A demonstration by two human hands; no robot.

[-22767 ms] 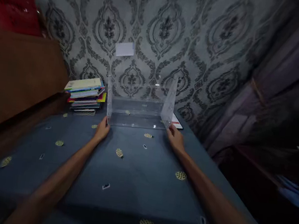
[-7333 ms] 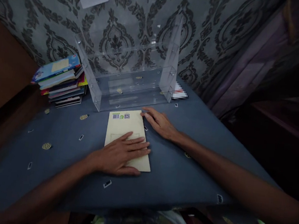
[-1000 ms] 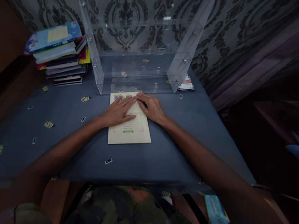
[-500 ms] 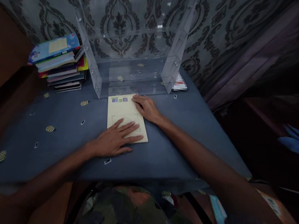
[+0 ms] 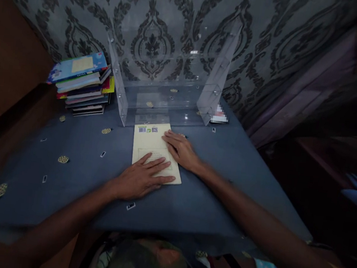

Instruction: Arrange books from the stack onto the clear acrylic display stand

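Observation:
A pale yellow book (image 5: 148, 141) lies flat on the blue cloth of the table, its barcode and printed codes at the far edge. My left hand (image 5: 144, 177) rests palm down across the near part of the cover, fingers spread, hiding some of a printed box of text. At the book's right edge lies my right hand (image 5: 183, 150), its fingers stretched out over the upper right side of the cover. Neither hand grips anything. Just behind the book stands a clear acrylic rack (image 5: 212, 86) with see-through shelves.
Left of the rack is a leaning stack of books (image 5: 84, 84), a blue one on top. A small white object (image 5: 219, 115), blurred out, sits behind the rack's right side. The table (image 5: 71, 199) meets a patterned wall (image 5: 185, 18). A dark curtain (image 5: 304, 75) hangs at the right.
The camera view has tilted up, so everything sits lower and further right, and white paper on the wall now shows. My right hand has slid slightly nearer along the book's right side.

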